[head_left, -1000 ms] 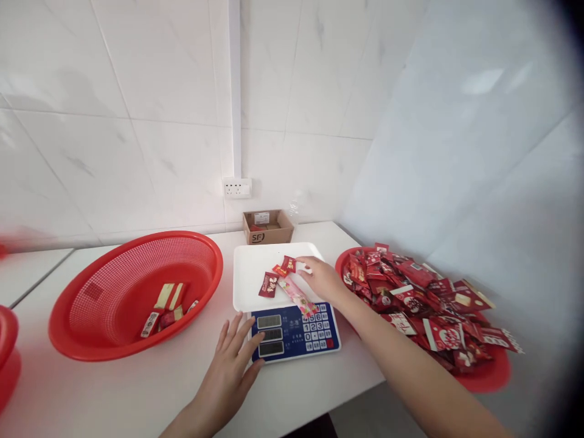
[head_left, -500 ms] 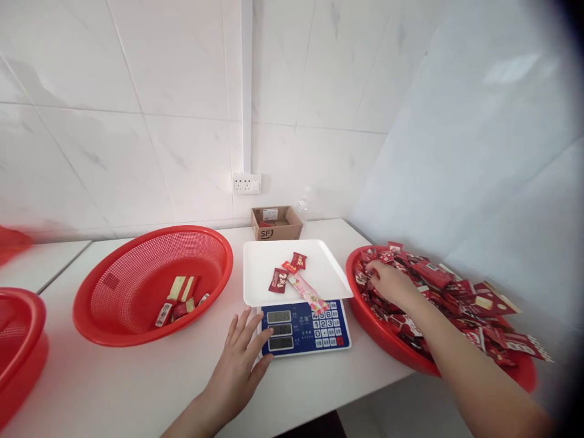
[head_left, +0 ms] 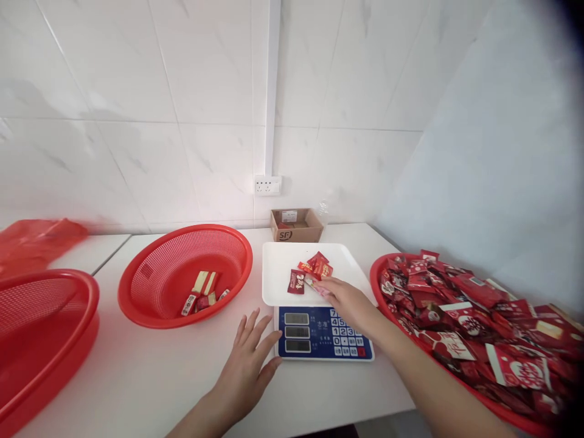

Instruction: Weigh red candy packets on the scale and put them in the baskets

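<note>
A blue electronic scale with a white weighing tray stands on the white table. Several red snack packets lie on the tray. My right hand hovers palm down over the tray's front right part, fingers loosely together near the packets; I cannot make out anything held. My left hand rests flat on the table, fingers spread, touching the scale's left front corner. A red basket heaped with red packets sits at the right.
A red mesh basket with a few packets stands left of the scale. Another red basket sits at the far left, red plastic behind it. A small cardboard box stands by the tiled wall under a socket.
My right hand went from the tray to the heaped basket and came back over the tray. More red packets now lie on the tray. The view has shifted rightwards.
</note>
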Demonstrator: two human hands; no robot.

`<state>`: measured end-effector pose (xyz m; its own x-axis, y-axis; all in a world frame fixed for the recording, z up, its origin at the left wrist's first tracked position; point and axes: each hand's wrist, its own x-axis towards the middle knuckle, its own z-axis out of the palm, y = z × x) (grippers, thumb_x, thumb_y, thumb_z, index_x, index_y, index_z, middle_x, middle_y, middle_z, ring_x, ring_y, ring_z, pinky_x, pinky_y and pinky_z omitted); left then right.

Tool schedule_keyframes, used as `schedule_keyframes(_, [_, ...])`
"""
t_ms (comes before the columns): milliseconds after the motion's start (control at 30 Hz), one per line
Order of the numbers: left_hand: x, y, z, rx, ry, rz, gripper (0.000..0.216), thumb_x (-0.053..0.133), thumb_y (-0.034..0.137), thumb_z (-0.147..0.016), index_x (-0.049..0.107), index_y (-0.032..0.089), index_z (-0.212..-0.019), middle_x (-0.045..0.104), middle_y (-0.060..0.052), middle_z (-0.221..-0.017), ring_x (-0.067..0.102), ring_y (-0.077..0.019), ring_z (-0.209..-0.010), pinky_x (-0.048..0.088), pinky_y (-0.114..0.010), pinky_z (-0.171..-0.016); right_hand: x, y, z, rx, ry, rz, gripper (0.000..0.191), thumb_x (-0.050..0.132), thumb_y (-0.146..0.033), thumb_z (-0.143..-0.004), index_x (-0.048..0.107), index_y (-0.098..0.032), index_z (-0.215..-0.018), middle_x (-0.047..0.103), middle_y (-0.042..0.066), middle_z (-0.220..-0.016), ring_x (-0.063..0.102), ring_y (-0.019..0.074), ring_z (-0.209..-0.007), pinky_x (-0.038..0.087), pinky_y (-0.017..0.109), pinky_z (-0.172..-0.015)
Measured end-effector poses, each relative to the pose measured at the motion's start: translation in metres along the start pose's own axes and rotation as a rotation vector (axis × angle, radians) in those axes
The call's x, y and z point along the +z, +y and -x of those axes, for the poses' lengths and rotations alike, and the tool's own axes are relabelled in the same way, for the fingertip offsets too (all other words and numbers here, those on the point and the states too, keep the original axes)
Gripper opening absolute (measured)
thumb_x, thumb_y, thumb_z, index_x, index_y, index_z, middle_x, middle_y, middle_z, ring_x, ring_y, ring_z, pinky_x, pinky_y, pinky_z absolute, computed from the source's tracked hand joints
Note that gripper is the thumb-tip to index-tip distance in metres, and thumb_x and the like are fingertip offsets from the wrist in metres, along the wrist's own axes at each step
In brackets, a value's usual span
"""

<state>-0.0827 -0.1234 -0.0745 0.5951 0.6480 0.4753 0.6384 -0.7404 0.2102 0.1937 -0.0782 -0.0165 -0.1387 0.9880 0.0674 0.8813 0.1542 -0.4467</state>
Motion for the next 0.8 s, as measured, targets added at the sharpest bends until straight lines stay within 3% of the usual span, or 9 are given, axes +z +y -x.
schedule_keyframes(167, [-0.001, 0.000, 0.003, -0.023, -0.011, -0.005, 0.034, 0.050, 0.018, -0.089, 0.054, 0.025, -0.123, 0.047, -0.011, -0.140, 0.028, -0.0327, -0.138, 0.036, -0.060, -0.103, -0.003, 0.016, -0.027, -0.054, 0.065, -0.010, 0.036, 0.038, -0.015, -0.082, 0.068, -0.023, -0.099, 0.068, 0.004, -0.109, 0.060, 0.0213, -0.104, 0.044, 0.036, -0.093])
schedule_keyframes(300, [0.000, 0.003, 0.002, -0.025, -0.011, 0.001, 0.036, 0.051, 0.015, -0.088, 0.055, 0.025, -0.122, 0.047, -0.010, -0.140, 0.028, -0.0316, -0.139, 0.035, -0.058, -0.104, -0.002, 0.017, -0.048, -0.015, 0.156, 0.040, 0.040, 0.041, -0.026, -0.086, 0.057, -0.022, -0.122, 0.052, 0.008, -0.134, 0.042, 0.0227, -0.127, 0.033, 0.041, -0.105])
schedule_keyframes(400, [-0.001, 0.006, 0.000, -0.021, -0.020, 0.006, 0.037, 0.052, 0.016, -0.088, 0.054, 0.025, -0.123, 0.047, -0.010, -0.140, 0.027, -0.0316, -0.139, 0.034, -0.058, -0.105, 0.002, 0.016, -0.061, 0.047, 0.114, 0.087, 0.052, 0.049, -0.044, -0.083, 0.049, -0.024, -0.132, 0.038, 0.009, -0.146, 0.029, 0.0284, -0.135, 0.030, 0.049, -0.105])
schedule_keyframes(500, [-0.003, 0.006, 0.000, -0.021, -0.033, 0.008, 0.037, 0.052, 0.017, -0.088, 0.053, 0.025, -0.124, 0.046, -0.010, -0.141, 0.026, -0.0319, -0.139, 0.034, -0.059, -0.105, 0.000, 0.018, -0.068, 0.134, 0.052, 0.132, 0.047, 0.042, -0.053, -0.086, 0.061, -0.025, -0.117, 0.049, 0.011, -0.137, 0.037, 0.0333, -0.129, 0.035, 0.056, -0.098])
schedule_keyframes(600, [-0.004, 0.002, 0.003, -0.041, -0.036, 0.005, 0.036, 0.052, 0.016, -0.088, 0.053, 0.025, -0.123, 0.046, -0.011, -0.141, 0.027, -0.0322, -0.139, 0.035, -0.059, -0.104, -0.005, 0.016, -0.068, 0.186, 0.036, 0.164, 0.047, 0.031, -0.051, -0.090, 0.066, -0.022, -0.104, 0.058, 0.012, -0.126, 0.043, 0.0320, -0.124, 0.037, 0.054, -0.096])
schedule_keyframes(700, [-0.003, 0.002, 0.003, -0.043, -0.030, 0.004, 0.036, 0.052, 0.015, -0.088, 0.053, 0.025, -0.123, 0.048, -0.011, -0.140, 0.028, -0.0319, -0.138, 0.035, -0.059, -0.104, -0.003, 0.007, -0.066, 0.174, 0.043, 0.176, 0.054, 0.036, -0.056, -0.088, 0.057, -0.022, -0.123, 0.041, 0.013, -0.144, 0.029, 0.0329, -0.135, 0.031, 0.055, -0.102])
schedule_keyframes(800, [-0.003, 0.006, 0.000, -0.028, -0.032, 0.015, 0.038, 0.053, 0.016, -0.087, 0.053, 0.025, -0.124, 0.047, -0.011, -0.140, 0.028, -0.0322, -0.138, 0.035, -0.059, -0.104, 0.008, -0.005, -0.061, 0.024, -0.046, 0.164, 0.068, 0.045, -0.064, -0.081, 0.042, -0.029, -0.139, 0.021, 0.009, -0.155, 0.011, 0.0340, -0.142, 0.018, 0.059, -0.108])
